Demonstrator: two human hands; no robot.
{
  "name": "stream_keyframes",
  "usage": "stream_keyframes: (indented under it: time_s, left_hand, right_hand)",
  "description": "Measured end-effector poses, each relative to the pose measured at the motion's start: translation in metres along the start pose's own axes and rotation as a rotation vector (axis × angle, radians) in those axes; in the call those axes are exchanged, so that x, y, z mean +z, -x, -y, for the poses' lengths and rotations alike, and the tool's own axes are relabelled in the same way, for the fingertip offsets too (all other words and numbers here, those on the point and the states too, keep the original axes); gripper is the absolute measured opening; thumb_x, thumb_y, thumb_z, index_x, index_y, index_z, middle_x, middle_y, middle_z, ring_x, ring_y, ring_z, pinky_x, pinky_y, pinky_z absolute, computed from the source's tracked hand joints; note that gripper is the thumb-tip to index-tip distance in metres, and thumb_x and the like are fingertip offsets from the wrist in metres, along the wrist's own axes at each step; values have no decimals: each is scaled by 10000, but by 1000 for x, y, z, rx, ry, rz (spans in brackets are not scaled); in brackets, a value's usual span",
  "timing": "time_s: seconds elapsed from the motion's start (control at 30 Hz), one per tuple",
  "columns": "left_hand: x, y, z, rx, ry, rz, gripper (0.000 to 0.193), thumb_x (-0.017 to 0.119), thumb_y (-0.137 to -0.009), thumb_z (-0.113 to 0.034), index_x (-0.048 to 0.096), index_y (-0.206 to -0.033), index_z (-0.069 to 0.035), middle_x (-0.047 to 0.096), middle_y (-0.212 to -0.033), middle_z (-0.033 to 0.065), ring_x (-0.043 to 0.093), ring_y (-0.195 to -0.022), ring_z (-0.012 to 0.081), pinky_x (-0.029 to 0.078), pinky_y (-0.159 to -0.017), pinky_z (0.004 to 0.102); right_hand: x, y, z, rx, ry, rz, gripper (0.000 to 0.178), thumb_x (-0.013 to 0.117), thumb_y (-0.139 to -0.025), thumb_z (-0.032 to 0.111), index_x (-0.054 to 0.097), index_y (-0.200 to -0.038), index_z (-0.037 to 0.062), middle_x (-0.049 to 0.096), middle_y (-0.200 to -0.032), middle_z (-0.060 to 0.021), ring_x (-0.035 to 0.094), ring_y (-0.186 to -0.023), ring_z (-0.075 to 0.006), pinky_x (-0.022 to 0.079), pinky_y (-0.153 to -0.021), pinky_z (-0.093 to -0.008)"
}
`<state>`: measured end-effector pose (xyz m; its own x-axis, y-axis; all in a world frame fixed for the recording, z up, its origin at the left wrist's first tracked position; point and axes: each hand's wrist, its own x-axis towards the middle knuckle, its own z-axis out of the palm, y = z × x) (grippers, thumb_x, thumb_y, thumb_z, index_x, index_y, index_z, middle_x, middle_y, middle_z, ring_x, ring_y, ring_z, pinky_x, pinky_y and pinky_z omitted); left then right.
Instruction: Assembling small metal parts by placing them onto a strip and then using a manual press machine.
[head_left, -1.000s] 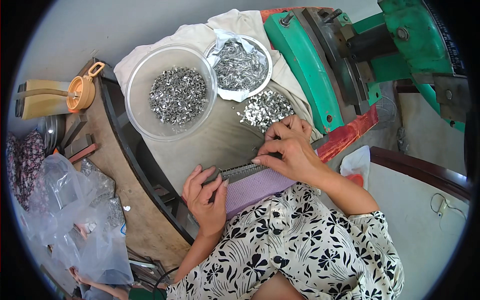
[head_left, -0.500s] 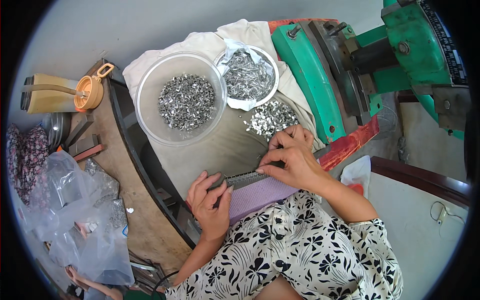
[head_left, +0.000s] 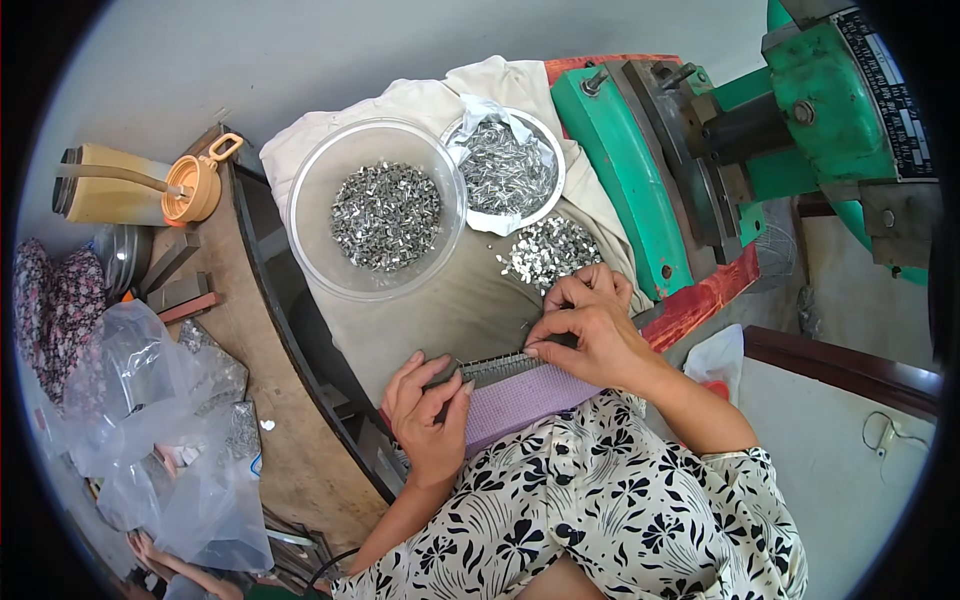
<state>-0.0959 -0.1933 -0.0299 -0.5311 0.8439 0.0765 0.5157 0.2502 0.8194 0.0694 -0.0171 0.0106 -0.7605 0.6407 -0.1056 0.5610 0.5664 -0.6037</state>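
A dark narrow strip with a row of small shiny metal bits along its edge lies in front of me, against a purple woven cloth pad. My left hand is closed round the strip's left end, thumb and fingers curled in. At the right part of the same strip, my right hand is bent into a pinch; its fingertips hide whatever is between them. Just beyond the right hand lies a loose pile of small silvery metal pieces on the beige cloth.
A clear plastic tub of small metal parts and a white bowl of thin metal pins stand farther back. A green machine rises at the right. Leftward, a wooden table bears plastic bags and an orange-lidded container.
The whole view has shifted slightly, so everything sits a little lower and to the right. Both hands keep nearly the same places on the strip.
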Motion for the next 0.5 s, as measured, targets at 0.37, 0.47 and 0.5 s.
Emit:
stream_keyframes:
  time_s: [0.37,0.47,0.5]
  left_hand:
    - [1,0,2,5,-12,-4,174,804,-745,-37,750,-910,-49,698,-1124,74,569,-1217,335,385,-1055,437]
    - [2,1,4,7,7,-23,140,805,-759,-77,752,-888,-87,699,-1127,41,574,-1213,308,360,-1037,405]
    - [2,1,3,3,5,-22,141,805,-758,-77,752,-888,-89,699,-1127,41,574,-1212,307,360,-1037,404]
  right_hand:
    - [0,-4,5,12,50,9,155,841,-723,324,790,-807,205,573,-912,46,469,-1035,-225,248,-941,-443]
    - [-3,-1,-1,17,43,35,155,838,-727,327,792,-812,206,571,-907,40,466,-1040,-230,249,-943,-444]
    - [-4,-1,-2,17,44,33,155,838,-727,327,792,-812,206,571,-907,40,466,-1040,-230,249,-943,-444]
